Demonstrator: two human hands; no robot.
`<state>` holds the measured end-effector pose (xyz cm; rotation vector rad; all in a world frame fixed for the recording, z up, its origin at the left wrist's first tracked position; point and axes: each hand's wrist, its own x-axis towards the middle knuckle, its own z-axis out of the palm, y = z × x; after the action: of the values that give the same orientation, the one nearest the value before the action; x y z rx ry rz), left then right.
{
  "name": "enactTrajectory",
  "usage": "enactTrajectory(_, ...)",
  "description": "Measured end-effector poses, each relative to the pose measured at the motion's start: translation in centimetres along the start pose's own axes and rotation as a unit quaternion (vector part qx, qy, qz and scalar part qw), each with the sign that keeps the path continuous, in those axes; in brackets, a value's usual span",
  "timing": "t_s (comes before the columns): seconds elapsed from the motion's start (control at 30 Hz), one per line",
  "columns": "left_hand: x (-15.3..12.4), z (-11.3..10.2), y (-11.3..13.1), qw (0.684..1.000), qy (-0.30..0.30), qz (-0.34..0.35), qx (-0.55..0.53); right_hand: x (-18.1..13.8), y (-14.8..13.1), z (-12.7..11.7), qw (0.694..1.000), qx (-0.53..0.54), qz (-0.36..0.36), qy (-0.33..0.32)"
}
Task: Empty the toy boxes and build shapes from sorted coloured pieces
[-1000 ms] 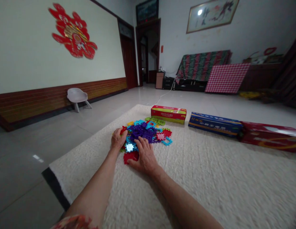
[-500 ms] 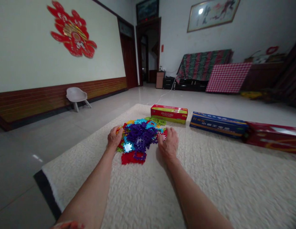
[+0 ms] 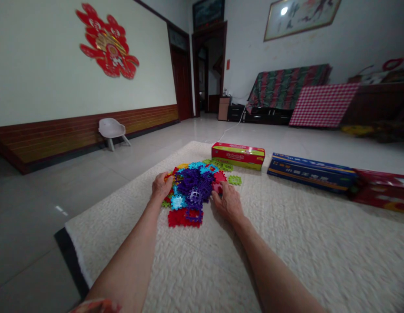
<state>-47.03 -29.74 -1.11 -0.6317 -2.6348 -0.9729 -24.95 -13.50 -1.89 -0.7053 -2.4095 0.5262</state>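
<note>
A heap of interlocking plastic building pieces lies on the cream quilted mat (image 3: 286, 243). Dark purple pieces (image 3: 192, 182) cover its middle. Light blue pieces (image 3: 177, 201) lie at its left front, and flat red pieces (image 3: 179, 218) at the near edge. My left hand (image 3: 162, 188) rests against the left side of the heap, fingers apart beside yellow and red pieces. At the right side, my right hand (image 3: 228, 201) is open, its fingertips touching reddish-pink pieces (image 3: 219, 177). A lime green piece (image 3: 235, 180) lies alone just beyond that hand.
A red and green box (image 3: 237, 155) stands behind the heap. To its right lie a blue box (image 3: 311, 172) and a dark red box (image 3: 384, 190). A small pale chair (image 3: 112, 129) stands on the tiled floor by the left wall.
The view has turned slightly left. My right hand has moved in closer to the heap, uncovering the lone lime green piece. My left hand stays at the heap's left side.
</note>
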Motion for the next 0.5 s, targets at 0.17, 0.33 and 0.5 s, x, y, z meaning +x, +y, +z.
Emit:
enactTrajectory(0.17,0.6,-1.4,-0.4,0.996,-0.066,0.026,0.053,-0.2,-0.8,0.3,0.998,0.043,-0.039,0.007)
enactTrajectory(0.33,1.0,-2.5,-0.4,0.988,-0.101,0.033,0.107,0.3,-0.2,-0.1,0.991,0.022,0.027,0.13)
enactTrajectory(0.5,1.0,-2.0,-0.1,0.989,-0.08,0.047,0.117,0.4,0.8,-0.4,0.99,-0.055,0.105,0.073)
